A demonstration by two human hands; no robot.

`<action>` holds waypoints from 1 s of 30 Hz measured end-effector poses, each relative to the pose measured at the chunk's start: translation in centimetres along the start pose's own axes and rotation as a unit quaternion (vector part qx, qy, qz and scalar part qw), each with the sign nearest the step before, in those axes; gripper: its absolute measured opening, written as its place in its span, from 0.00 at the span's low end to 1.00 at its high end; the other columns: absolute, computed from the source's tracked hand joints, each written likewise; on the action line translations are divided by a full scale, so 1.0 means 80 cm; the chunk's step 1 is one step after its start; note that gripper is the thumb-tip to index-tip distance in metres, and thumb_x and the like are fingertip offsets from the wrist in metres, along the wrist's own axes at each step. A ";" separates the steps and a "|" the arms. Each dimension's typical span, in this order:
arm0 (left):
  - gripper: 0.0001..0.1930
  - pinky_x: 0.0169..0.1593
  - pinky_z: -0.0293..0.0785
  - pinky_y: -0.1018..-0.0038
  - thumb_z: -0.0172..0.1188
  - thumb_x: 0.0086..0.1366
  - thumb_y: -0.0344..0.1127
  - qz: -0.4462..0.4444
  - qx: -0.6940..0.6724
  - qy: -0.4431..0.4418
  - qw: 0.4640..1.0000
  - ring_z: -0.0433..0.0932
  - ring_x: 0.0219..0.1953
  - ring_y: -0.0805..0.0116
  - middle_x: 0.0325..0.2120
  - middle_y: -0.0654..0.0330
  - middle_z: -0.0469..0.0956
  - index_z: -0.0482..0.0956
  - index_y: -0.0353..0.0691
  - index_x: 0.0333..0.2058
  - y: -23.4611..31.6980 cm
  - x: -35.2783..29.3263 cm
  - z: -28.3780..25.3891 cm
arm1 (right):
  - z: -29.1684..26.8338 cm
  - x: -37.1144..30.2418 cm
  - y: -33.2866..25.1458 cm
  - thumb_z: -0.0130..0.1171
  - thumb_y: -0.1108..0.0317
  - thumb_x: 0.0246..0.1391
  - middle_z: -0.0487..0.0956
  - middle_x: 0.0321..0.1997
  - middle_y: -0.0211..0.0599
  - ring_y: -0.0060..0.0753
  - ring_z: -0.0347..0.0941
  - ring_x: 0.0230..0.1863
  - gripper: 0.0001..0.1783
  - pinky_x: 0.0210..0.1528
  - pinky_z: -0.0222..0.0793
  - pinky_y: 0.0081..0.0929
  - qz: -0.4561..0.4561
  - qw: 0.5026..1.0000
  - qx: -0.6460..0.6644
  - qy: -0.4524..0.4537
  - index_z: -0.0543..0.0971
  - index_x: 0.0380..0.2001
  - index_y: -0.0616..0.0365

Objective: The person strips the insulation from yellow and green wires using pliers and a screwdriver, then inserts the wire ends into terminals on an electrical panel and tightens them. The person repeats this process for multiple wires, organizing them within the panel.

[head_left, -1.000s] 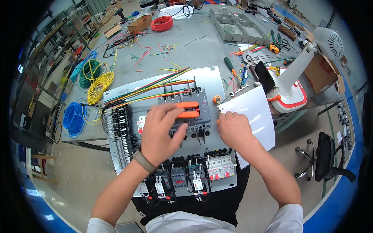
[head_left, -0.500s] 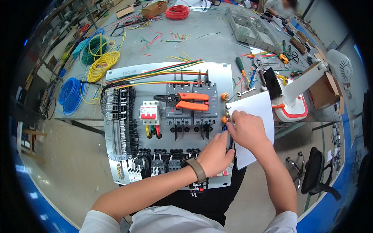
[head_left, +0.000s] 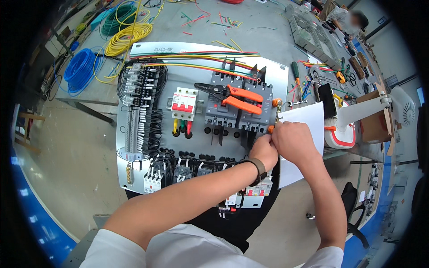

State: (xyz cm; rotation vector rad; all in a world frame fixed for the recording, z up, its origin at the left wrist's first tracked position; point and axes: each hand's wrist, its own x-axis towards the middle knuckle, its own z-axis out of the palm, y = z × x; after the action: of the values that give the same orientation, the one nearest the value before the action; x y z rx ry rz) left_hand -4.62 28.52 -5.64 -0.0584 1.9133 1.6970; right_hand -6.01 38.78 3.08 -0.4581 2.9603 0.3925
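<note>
- The left hand [head_left: 264, 153] and the right hand [head_left: 292, 139] are brought together at the right edge of the metal mounting plate [head_left: 279, 73]; the fingers of both are bent and drawn in, but whether anything is held cannot be told, since the fingertips are hidden.
- The lower orange standoff insulator [head_left: 271, 129] is partly covered by the right hand; the upper orange standoff insulator [head_left: 276, 102] and a brass strip [head_left: 279, 114] are seen just above.
- Orange-handled wire strippers [head_left: 245, 93] are laid across two grey moulded-case circuit breakers [head_left: 257, 118], by which part of their faces is concealed.
- The lower row of components is crossed and partly blocked by the left forearm [head_left: 201, 190].
- A white paper sheet [head_left: 313, 120] is overlapped by the right hand and forearm.
- A red wire coil [head_left: 232, 1] is cut off by the upper edge.
</note>
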 end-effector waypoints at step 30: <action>0.17 0.53 0.74 0.53 0.47 0.74 0.39 0.104 0.006 -0.068 0.992 0.79 0.51 0.37 0.45 0.38 0.82 0.77 0.31 0.47 -0.014 0.000 -0.018 | 0.003 -0.001 -0.013 0.57 0.63 0.57 0.81 0.24 0.49 0.53 0.82 0.26 0.13 0.31 0.77 0.45 0.034 0.999 0.020 0.017 0.79 0.23 0.59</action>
State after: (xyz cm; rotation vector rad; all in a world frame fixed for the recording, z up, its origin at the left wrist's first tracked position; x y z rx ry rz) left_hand -4.75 26.99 -6.61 0.2641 1.8809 1.7726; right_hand -5.59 37.93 2.59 -0.3652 3.0175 0.3350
